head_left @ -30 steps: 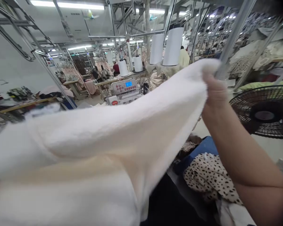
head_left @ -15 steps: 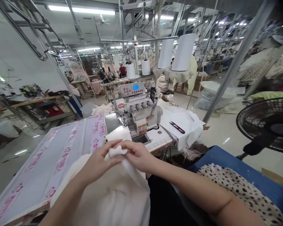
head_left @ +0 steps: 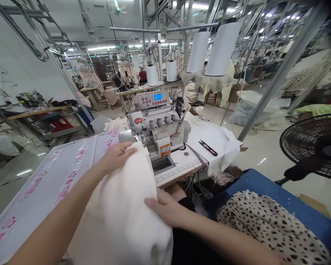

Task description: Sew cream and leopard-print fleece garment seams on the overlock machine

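A large piece of cream-white fabric (head_left: 127, 198) hangs from my hands and spreads down over my lap. My left hand (head_left: 117, 156) pinches its upper edge close to the needle area of the white overlock sewing machine (head_left: 157, 125). Lower down, my right hand (head_left: 168, 208) grips the fabric's right edge, thumb on top and fingers behind. The machine stands just beyond the cloth, its blue display lit. Part of its left side is hidden by the fabric.
Dark thread snips (head_left: 208, 148) lie on white cloth (head_left: 217, 136) right of the machine. Thread cones (head_left: 222, 49) stand above. A blue surface (head_left: 248, 184) with spotted fabric (head_left: 264, 221) is at right, near a black fan (head_left: 314, 147). A plastic-covered table (head_left: 71, 165) extends left.
My hands were together at the bunched fabric edge; now they are apart. My right hand has moved down along the cloth, and my left slightly up and left. The fabric is spread smoother.
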{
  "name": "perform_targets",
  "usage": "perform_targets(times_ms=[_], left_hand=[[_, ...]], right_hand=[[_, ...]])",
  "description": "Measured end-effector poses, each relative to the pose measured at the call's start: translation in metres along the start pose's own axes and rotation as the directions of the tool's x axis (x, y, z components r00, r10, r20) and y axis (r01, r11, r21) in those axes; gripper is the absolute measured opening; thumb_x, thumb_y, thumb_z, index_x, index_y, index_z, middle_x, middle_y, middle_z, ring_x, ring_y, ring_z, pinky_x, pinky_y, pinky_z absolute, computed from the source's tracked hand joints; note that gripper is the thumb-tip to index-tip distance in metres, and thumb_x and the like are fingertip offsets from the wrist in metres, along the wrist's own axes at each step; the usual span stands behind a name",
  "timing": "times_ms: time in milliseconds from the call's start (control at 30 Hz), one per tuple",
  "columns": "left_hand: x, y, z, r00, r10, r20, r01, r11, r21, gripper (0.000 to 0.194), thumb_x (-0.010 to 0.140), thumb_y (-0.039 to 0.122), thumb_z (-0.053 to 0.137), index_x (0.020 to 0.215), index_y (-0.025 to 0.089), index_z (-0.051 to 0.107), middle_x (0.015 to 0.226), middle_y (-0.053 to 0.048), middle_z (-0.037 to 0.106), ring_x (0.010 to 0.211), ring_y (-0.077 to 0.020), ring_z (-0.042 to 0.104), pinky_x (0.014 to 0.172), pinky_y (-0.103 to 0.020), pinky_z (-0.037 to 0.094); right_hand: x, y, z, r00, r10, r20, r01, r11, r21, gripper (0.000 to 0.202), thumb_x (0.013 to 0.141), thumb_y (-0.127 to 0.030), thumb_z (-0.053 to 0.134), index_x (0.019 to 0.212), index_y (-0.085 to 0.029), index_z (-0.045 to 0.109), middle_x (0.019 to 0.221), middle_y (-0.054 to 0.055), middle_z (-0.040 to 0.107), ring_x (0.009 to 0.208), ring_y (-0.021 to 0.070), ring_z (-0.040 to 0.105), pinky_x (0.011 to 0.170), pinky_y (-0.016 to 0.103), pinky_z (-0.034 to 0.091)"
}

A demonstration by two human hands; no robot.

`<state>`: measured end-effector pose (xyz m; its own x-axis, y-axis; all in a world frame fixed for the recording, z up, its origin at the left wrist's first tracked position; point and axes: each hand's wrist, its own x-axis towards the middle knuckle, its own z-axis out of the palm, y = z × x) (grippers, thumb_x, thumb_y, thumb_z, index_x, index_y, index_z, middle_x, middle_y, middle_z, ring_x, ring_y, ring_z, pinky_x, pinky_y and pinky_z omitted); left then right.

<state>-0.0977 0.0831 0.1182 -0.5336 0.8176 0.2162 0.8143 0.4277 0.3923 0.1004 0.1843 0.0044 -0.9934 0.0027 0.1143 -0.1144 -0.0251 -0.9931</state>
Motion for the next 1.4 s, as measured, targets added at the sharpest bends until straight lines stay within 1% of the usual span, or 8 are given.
perform_targets(times_ms=[200,267,400,533,800,1167,1267,1400], left_hand=[[0.019,-0.021,0.036,0.998,-0.059,0.005,0.059,0.998,0.002,0.029,0.076,0.046,0.05,0.075,0.017,0.054,0.077,0.0,0.058,0.072,-0.0171,0.051,0.065,-0.026,0.036],[0.02,-0.023,0.037,0.997,-0.073,0.005,0.073,0.997,0.005,0.029,0.078,0.046,0.048,0.08,0.018,0.055,0.08,-0.001,0.059,0.076,-0.0179,0.052,0.067,-0.026,0.036],[0.02,-0.022,0.036,0.998,-0.047,0.047,0.045,0.998,0.04,0.031,0.086,0.044,0.035,0.084,0.019,0.053,0.084,-0.002,0.058,0.081,-0.0184,0.052,0.071,-0.028,0.036],[0.016,-0.019,0.036,0.995,-0.03,0.093,0.021,0.995,0.1,0.031,0.088,0.043,0.033,0.083,0.02,0.053,0.084,-0.001,0.057,0.08,-0.0176,0.051,0.07,-0.027,0.035],[0.018,-0.014,0.038,0.972,-0.233,0.032,0.232,0.973,0.017,0.027,0.08,0.048,0.048,0.082,0.021,0.054,0.068,0.004,0.055,0.063,-0.0131,0.048,0.058,-0.023,0.034],[0.019,-0.009,0.044,0.952,-0.306,-0.019,0.307,0.95,0.06,0.021,0.079,0.042,0.05,0.088,0.022,0.051,0.068,0.005,0.051,0.058,-0.0113,0.045,0.054,-0.024,0.033],[0.017,-0.01,0.046,0.974,-0.215,-0.073,0.221,0.971,0.094,0.016,0.081,0.036,0.049,0.088,0.022,0.051,0.076,0.003,0.054,0.068,-0.0126,0.05,0.061,-0.024,0.036],[0.013,-0.005,0.049,0.99,0.089,-0.11,-0.044,0.933,0.356,0.022,0.087,0.029,0.039,0.085,0.02,0.059,0.094,-0.004,0.052,0.087,-0.0189,0.049,0.075,-0.031,0.039]], right_hand=[[0.022,0.047,-0.026,0.937,-0.262,-0.231,0.103,0.839,-0.534,0.01,0.079,-0.018,0.052,0.088,-0.016,0.055,0.101,0.011,0.053,0.096,0.0229,0.051,0.084,0.037,0.042],[0.03,0.046,-0.03,0.911,-0.33,-0.246,0.172,0.849,-0.5,0.007,0.075,-0.017,0.057,0.082,-0.016,0.055,0.104,0.01,0.05,0.097,0.0206,0.048,0.082,0.032,0.041],[0.039,0.043,-0.022,0.973,-0.179,-0.148,0.139,0.959,-0.248,0.018,0.074,-0.02,0.061,0.062,-0.017,0.049,0.067,-0.002,0.044,0.061,0.01,0.043,0.057,0.021,0.035],[0.03,0.046,-0.01,0.988,-0.091,-0.126,0.076,0.99,-0.116,0.026,0.072,-0.02,0.061,0.056,-0.016,0.04,0.06,-0.004,0.039,0.054,0.0076,0.037,0.05,0.02,0.028],[0.024,0.041,-0.019,0.992,-0.112,-0.063,0.104,0.988,-0.117,0.032,0.079,-0.027,0.048,0.054,-0.019,0.03,0.056,-0.003,0.035,0.053,0.009,0.035,0.05,0.022,0.028],[0.021,0.042,-0.023,0.994,-0.094,-0.048,0.089,0.991,-0.104,0.031,0.078,-0.027,0.051,0.055,-0.018,0.032,0.058,-0.003,0.036,0.054,0.0088,0.036,0.051,0.022,0.027],[0.02,0.042,-0.024,0.995,-0.088,-0.053,0.082,0.99,-0.111,0.032,0.079,-0.027,0.052,0.056,-0.018,0.032,0.058,-0.004,0.036,0.054,0.0085,0.036,0.051,0.022,0.028],[0.02,0.04,-0.026,0.995,-0.081,-0.05,0.074,0.989,-0.126,0.032,0.079,-0.028,0.052,0.055,-0.018,0.033,0.057,-0.004,0.036,0.054,0.0083,0.036,0.051,0.022,0.027]])
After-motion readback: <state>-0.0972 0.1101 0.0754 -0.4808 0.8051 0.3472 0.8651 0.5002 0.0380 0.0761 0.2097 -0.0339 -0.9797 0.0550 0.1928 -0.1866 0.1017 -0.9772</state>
